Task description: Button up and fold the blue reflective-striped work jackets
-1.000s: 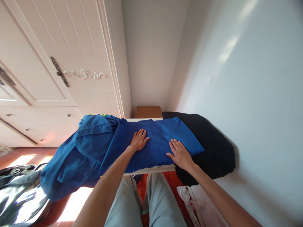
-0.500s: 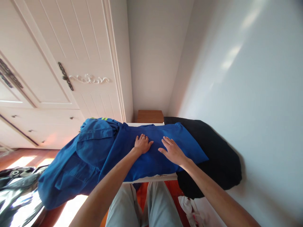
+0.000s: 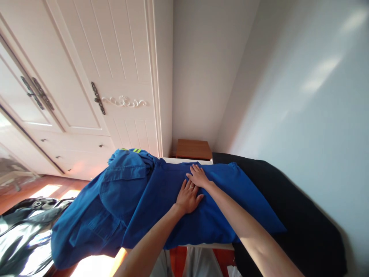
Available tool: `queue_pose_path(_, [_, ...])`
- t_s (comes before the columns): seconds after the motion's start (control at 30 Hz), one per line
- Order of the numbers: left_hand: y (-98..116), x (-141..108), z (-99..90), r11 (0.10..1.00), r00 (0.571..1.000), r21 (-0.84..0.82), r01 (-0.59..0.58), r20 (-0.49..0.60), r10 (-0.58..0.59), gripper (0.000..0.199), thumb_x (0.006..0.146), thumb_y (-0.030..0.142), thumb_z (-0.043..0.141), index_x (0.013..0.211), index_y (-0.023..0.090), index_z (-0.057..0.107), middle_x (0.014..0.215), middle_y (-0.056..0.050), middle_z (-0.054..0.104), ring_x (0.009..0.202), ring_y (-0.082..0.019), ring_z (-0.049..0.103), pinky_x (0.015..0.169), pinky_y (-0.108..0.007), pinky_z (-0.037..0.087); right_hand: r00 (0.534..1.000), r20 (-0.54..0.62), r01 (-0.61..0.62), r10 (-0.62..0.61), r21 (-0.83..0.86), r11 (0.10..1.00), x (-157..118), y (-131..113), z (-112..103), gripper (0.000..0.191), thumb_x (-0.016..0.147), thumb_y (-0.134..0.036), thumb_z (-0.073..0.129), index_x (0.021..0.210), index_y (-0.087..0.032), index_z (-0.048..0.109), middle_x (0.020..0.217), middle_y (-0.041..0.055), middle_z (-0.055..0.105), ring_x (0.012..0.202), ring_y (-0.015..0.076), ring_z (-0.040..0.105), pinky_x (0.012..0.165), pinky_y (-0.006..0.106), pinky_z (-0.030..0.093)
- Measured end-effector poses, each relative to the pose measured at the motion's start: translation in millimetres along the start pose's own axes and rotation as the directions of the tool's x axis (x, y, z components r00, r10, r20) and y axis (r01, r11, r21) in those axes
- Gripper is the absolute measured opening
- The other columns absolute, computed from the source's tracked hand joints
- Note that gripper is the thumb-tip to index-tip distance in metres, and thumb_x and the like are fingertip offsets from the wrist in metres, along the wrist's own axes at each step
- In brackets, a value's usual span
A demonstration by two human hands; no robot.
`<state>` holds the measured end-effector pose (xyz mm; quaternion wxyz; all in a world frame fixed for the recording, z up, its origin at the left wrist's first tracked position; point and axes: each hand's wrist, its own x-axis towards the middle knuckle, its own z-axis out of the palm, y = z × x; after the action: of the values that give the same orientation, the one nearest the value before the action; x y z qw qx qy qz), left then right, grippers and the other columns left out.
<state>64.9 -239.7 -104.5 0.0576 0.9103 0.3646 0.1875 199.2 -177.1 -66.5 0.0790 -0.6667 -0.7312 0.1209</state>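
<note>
A smooth blue garment (image 3: 227, 192) lies spread over a white surface (image 3: 170, 161), its kind not clear from here. My left hand (image 3: 188, 197) rests flat on it near the middle, fingers apart, a ring on one finger. Just beyond, my right hand (image 3: 198, 176) also lies on the cloth with its fingers stretched out, close to the left fingertips. To the left is a bunched blue work garment (image 3: 115, 196) with a flap pocket and yellow-green stripes. Black fabric (image 3: 305, 207) sticks out from under the blue cloth on the right.
A white wardrobe (image 3: 127, 50) with dark metal handles stands at the left. A plain wall (image 3: 311, 115) runs along the right. Behind the white surface is a small brown wooden piece (image 3: 193, 148). Dark and pale items (image 3: 31, 227) lie at the lower left.
My right hand has moved left and forward across the cloth, coming up against my left hand. My left hand has shifted slightly. The camera view has turned and come closer.
</note>
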Motion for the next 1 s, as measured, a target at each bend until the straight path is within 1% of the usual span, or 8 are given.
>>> queue_pose_path(0.13, [-1,0,1.7,1.000,1.000,0.000,-0.008,-0.019,0.008,0.063,0.099,0.053,0.031,0.148,0.015,0.041,0.153,-0.015,0.041,0.146,-0.030,0.028,0.120,-0.052,0.019,1.000,0.026,-0.018,0.017,0.003,1.000,3,8,14,0.069,0.100,-0.052,0.026,0.152,-0.007,0.032,0.161,0.0152,0.021,0.151,0.0279,0.014,0.120,0.048,0.011])
queue_pose_path(0.4, [-2,-1,7.1,1.000,1.000,0.016,-0.025,-0.016,0.025,0.063,0.099,0.053,0.030,0.148,0.014,0.041,0.153,-0.017,0.041,0.146,-0.031,0.027,0.120,-0.052,0.016,1.000,0.016,-0.025,0.024,0.018,1.000,4,10,19,0.070,0.100,-0.054,0.025,0.154,-0.009,0.030,0.162,0.0127,0.019,0.151,0.0257,0.011,0.121,0.046,0.008])
queue_pose_path(0.53, [-1,5,-3.7,1.000,0.997,0.012,-0.005,0.074,0.004,0.064,0.099,0.052,0.030,0.149,0.012,0.038,0.154,-0.018,0.039,0.147,-0.032,0.025,0.120,-0.054,0.016,1.000,0.026,-0.015,0.014,0.042,0.999,9,15,16,0.069,0.099,-0.053,0.031,0.153,-0.010,0.031,0.161,0.0136,0.021,0.151,0.0272,0.013,0.120,0.048,0.011])
queue_pose_path(0.63, [10,3,-18.4,0.999,0.985,-0.001,0.033,0.168,-0.032,0.069,0.098,0.055,0.032,0.150,0.008,0.036,0.156,-0.022,0.033,0.148,-0.034,0.021,0.118,-0.055,0.020,1.000,0.019,-0.002,0.000,0.066,0.998,9,18,6,0.063,0.100,-0.049,0.034,0.150,-0.010,0.039,0.158,0.0153,0.029,0.149,0.0273,0.021,0.119,0.047,0.019])
queue_pose_path(0.73, [34,-21,-29.3,1.000,0.995,-0.024,0.016,0.104,-0.014,0.074,0.097,0.059,0.029,0.149,0.007,0.036,0.158,-0.023,0.026,0.149,-0.034,0.016,0.119,-0.054,0.020,0.998,-0.053,0.033,-0.029,0.076,0.997,-5,15,-1,0.058,0.102,-0.040,0.030,0.150,-0.008,0.038,0.157,0.0162,0.032,0.149,0.0231,0.023,0.119,0.042,0.022])
queue_pose_path(0.8, [54,-46,-29.8,0.998,0.997,-0.055,-0.037,0.059,0.040,0.076,0.096,0.062,0.029,0.150,0.010,0.035,0.160,-0.022,0.023,0.150,-0.033,0.012,0.119,-0.052,0.019,0.988,-0.102,0.125,-0.118,0.066,0.990,-22,9,1,0.056,0.101,-0.037,0.034,0.150,-0.011,0.038,0.158,0.0130,0.031,0.149,0.0206,0.022,0.121,0.040,0.020])
queue_pose_path(0.9, [77,-80,-22.5,0.994,0.991,-0.087,-0.065,0.114,0.074,0.085,0.091,0.069,0.036,0.151,0.008,0.034,0.158,-0.026,0.022,0.149,-0.038,0.010,0.118,-0.055,0.019,0.944,-0.101,0.316,-0.314,0.004,0.949,-48,2,15,0.053,0.098,-0.038,0.042,0.146,-0.015,0.046,0.157,0.0118,0.034,0.148,0.0226,0.026,0.121,0.044,0.022])
queue_pose_path(1.0, [85,-95,-16.1,0.993,0.985,-0.084,-0.084,0.142,0.095,0.085,0.091,0.065,0.042,0.153,0.009,0.029,0.158,-0.025,0.023,0.149,-0.037,0.010,0.119,-0.056,0.014,0.925,-0.070,0.372,-0.374,-0.047,0.927,-62,0,30,0.051,0.099,-0.037,0.040,0.143,-0.013,0.050,0.155,0.0138,0.036,0.147,0.0242,0.028,0.121,0.046,0.020])
